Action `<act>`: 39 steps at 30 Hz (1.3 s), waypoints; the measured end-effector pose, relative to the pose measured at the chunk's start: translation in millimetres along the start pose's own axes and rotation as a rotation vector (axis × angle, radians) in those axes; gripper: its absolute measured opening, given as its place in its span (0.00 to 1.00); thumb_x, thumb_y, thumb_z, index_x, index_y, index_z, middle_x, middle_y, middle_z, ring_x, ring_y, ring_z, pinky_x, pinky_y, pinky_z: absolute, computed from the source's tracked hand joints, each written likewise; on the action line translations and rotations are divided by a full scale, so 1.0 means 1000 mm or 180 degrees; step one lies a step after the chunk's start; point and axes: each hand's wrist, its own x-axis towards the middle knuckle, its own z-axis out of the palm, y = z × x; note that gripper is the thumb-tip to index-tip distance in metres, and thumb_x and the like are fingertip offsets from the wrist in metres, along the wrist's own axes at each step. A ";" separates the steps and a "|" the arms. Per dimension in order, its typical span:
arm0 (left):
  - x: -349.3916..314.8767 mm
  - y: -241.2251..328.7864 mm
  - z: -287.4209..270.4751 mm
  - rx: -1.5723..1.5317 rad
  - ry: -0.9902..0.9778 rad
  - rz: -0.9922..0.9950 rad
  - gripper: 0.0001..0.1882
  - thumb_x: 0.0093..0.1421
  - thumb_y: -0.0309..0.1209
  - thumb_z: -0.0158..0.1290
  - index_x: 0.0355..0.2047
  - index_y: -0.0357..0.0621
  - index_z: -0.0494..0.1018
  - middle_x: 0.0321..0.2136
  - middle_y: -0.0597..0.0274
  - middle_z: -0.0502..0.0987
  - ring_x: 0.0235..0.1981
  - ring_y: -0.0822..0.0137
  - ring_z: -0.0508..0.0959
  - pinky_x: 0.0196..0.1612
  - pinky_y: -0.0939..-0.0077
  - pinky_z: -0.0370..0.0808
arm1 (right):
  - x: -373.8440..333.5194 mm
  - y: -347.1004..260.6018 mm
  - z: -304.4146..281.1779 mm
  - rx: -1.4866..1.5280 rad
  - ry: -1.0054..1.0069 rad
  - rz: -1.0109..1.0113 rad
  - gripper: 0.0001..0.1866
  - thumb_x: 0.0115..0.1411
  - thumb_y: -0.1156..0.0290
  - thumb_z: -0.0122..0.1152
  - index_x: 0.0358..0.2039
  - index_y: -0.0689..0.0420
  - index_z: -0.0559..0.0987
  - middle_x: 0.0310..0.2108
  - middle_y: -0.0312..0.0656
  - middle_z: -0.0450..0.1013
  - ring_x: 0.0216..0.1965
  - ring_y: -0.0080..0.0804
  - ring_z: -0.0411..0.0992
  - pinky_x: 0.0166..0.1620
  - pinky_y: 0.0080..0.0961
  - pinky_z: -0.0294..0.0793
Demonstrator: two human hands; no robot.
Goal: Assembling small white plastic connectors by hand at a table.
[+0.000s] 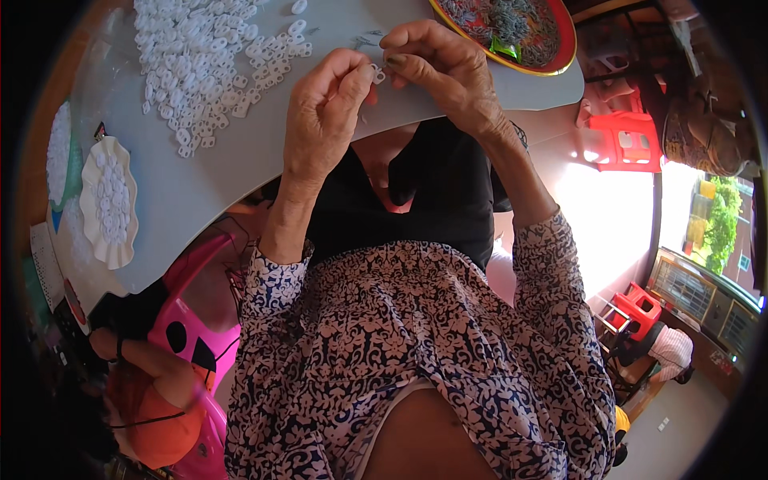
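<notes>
Above the front edge of the grey table (264,152), both of my hands meet. My left hand (326,104) pinches a small white plastic piece with holes (378,74) between thumb and forefinger. Beside it, the thumb and forefinger of my right hand (448,80) are bent together close to the piece; what they hold, if anything, is too small to make out. A large heap of similar white plastic pieces (196,60) spreads to the left. To the right stands a round red tray (562,36) with a yellow rim, holding many thin grey metal bits (512,24) and a green packet (506,50).
A few grey metal bits (366,38) lie beyond my hands. At the left are a scalloped white dish (120,254) of oval pieces and a green basket (76,164). A person in orange (164,424) sits by a pink chair (180,328). Red stools (628,142) stand right.
</notes>
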 end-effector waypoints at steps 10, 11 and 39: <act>-0.001 0.001 0.005 -0.0015 0.0144 -0.0066 0.09 0.62 0.32 0.48 0.30 0.40 0.71 0.18 0.72 0.69 0.20 0.83 0.64 0.22 0.87 0.61 | -0.001 0.003 0.002 0.0033 0.0023 -0.0025 0.09 0.58 0.77 0.56 0.41 0.62 0.74 0.30 0.33 0.73 0.30 0.16 0.71 0.37 0.14 0.72; -0.001 -0.001 0.005 -0.0020 0.0171 -0.0003 0.08 0.61 0.31 0.48 0.30 0.39 0.71 0.18 0.71 0.70 0.20 0.83 0.65 0.22 0.87 0.62 | -0.002 0.004 0.002 0.0036 0.0022 -0.0021 0.09 0.58 0.77 0.56 0.41 0.62 0.74 0.30 0.33 0.73 0.30 0.16 0.71 0.37 0.14 0.72; -0.002 -0.008 0.007 -0.0188 0.0030 0.0225 0.07 0.62 0.30 0.49 0.33 0.39 0.73 0.22 0.68 0.74 0.23 0.82 0.70 0.25 0.89 0.66 | -0.002 -0.001 0.007 -0.0913 0.0319 -0.0212 0.10 0.59 0.66 0.58 0.31 0.61 0.77 0.19 0.32 0.73 0.22 0.14 0.69 0.26 0.14 0.69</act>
